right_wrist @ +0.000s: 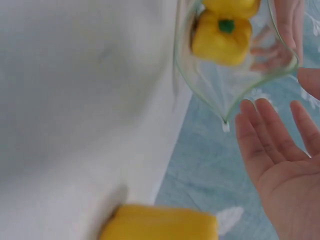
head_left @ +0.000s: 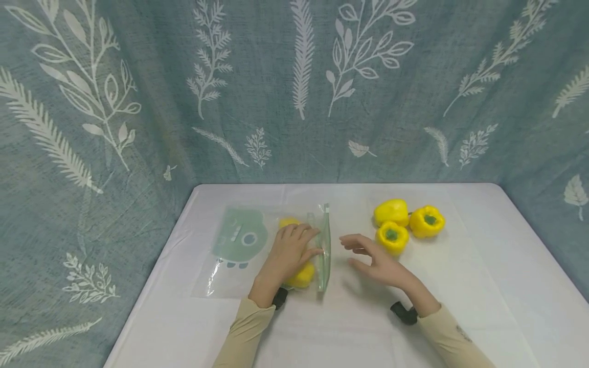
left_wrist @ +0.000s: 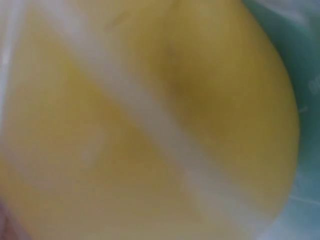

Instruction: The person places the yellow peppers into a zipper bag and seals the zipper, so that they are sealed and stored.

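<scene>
Resting spread left hand [head_left: 289, 249] on zip-top bag [head_left: 248, 239]; holding nothing in loose right hand [head_left: 378, 261]; best keeping bag's mouth [head_left: 327, 255] wide.

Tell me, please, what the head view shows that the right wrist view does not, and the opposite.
Of these two, only the head view shows the green picture printed on the bag, all three loose peppers, and both sleeves.

Only the right wrist view shows the palm of the right hand and, through the bag's open mouth, the green stem of a pepper inside.

Both share the bag with yellow peppers in it, the left hand, at least one loose pepper, the white table and the curtain.
</scene>
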Action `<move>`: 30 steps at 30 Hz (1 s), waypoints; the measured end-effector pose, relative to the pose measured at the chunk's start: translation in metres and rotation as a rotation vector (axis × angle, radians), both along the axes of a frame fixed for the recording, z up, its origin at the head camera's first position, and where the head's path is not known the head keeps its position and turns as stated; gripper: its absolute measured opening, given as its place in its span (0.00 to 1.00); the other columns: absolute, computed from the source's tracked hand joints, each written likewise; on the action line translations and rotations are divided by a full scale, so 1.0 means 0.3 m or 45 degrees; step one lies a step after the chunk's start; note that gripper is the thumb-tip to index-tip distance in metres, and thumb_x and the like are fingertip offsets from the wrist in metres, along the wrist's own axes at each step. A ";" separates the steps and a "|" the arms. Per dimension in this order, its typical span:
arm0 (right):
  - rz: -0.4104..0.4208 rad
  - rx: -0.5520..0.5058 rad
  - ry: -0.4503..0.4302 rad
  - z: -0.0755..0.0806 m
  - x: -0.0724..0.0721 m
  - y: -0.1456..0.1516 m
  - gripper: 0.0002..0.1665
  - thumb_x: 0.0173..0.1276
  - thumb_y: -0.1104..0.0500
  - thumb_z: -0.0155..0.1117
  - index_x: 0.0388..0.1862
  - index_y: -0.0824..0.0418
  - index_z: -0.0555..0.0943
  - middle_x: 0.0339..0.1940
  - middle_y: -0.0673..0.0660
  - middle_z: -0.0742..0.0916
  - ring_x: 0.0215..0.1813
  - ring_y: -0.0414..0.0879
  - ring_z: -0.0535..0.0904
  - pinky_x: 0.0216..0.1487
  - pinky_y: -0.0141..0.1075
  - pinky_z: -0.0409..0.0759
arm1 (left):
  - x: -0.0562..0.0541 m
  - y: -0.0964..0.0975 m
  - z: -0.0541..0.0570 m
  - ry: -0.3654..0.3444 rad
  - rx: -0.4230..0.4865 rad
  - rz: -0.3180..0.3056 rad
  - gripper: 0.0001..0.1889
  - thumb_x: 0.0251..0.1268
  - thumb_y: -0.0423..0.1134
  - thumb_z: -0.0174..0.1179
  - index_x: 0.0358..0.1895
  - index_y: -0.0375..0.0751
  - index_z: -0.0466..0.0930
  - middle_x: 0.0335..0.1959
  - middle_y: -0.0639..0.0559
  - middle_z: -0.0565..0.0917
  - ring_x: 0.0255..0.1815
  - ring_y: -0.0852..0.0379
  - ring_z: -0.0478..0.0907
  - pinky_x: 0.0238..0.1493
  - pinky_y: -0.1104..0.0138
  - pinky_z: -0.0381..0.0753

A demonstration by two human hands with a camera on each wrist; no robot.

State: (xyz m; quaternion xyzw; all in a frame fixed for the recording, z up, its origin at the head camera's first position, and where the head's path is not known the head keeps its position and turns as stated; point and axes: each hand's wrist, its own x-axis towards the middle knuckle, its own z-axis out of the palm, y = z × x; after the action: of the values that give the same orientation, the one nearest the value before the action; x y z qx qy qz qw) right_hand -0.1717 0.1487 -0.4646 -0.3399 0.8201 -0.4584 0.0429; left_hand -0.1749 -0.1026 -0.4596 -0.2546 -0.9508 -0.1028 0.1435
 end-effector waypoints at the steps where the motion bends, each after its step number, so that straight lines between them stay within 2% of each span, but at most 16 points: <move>1: -0.015 -0.004 0.025 0.006 -0.001 0.006 0.25 0.66 0.60 0.59 0.62 0.60 0.68 0.60 0.59 0.76 0.59 0.52 0.74 0.59 0.44 0.73 | 0.000 0.000 0.000 0.004 -0.001 -0.001 0.26 0.65 0.61 0.46 0.61 0.54 0.68 0.58 0.51 0.72 0.58 0.48 0.66 0.60 0.53 0.64; 8: -0.149 0.017 0.176 0.039 -0.013 0.057 0.24 0.65 0.60 0.62 0.59 0.57 0.70 0.57 0.52 0.79 0.56 0.50 0.76 0.56 0.44 0.75 | -0.003 0.001 -0.004 0.037 -0.028 -0.003 0.26 0.64 0.60 0.47 0.61 0.53 0.69 0.57 0.51 0.73 0.57 0.48 0.67 0.59 0.53 0.66; 12: -0.228 0.036 0.210 0.052 -0.017 0.088 0.23 0.64 0.60 0.63 0.58 0.58 0.72 0.57 0.53 0.79 0.56 0.47 0.75 0.56 0.46 0.74 | -0.003 0.000 -0.004 0.038 -0.020 -0.005 0.26 0.64 0.60 0.48 0.60 0.53 0.70 0.56 0.50 0.73 0.57 0.48 0.67 0.59 0.53 0.66; 17: -0.300 0.034 0.268 0.058 -0.023 0.132 0.24 0.62 0.63 0.64 0.58 0.59 0.73 0.56 0.56 0.80 0.56 0.48 0.74 0.56 0.43 0.73 | -0.001 0.000 -0.003 0.036 -0.005 -0.010 0.25 0.64 0.60 0.48 0.60 0.52 0.70 0.56 0.50 0.73 0.56 0.48 0.67 0.59 0.53 0.65; 20: -0.341 0.031 0.263 0.064 -0.026 0.156 0.25 0.60 0.64 0.65 0.57 0.61 0.73 0.56 0.57 0.80 0.57 0.49 0.74 0.58 0.43 0.71 | -0.001 0.000 -0.006 0.043 0.001 -0.014 0.25 0.64 0.59 0.49 0.60 0.52 0.70 0.56 0.50 0.73 0.56 0.47 0.68 0.59 0.53 0.65; 25: -0.394 0.030 0.211 0.072 -0.028 0.193 0.27 0.59 0.63 0.67 0.58 0.62 0.72 0.56 0.59 0.79 0.59 0.52 0.72 0.59 0.49 0.68 | -0.001 0.000 -0.008 0.052 -0.005 -0.014 0.26 0.64 0.60 0.48 0.60 0.52 0.69 0.56 0.50 0.73 0.56 0.48 0.68 0.59 0.53 0.65; 30: -0.419 0.057 0.240 0.058 -0.042 0.229 0.27 0.60 0.62 0.66 0.58 0.63 0.72 0.56 0.61 0.78 0.59 0.58 0.71 0.58 0.54 0.67 | -0.002 0.000 -0.008 0.054 -0.011 -0.009 0.25 0.64 0.59 0.49 0.60 0.52 0.70 0.56 0.50 0.73 0.56 0.48 0.68 0.59 0.53 0.65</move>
State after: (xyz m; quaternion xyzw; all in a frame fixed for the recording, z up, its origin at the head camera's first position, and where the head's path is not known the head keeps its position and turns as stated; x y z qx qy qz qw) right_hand -0.1844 0.2175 -0.4472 -0.2416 0.8749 -0.4071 -0.1022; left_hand -0.1755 -0.1028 -0.4620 -0.2608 -0.9470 -0.0938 0.1622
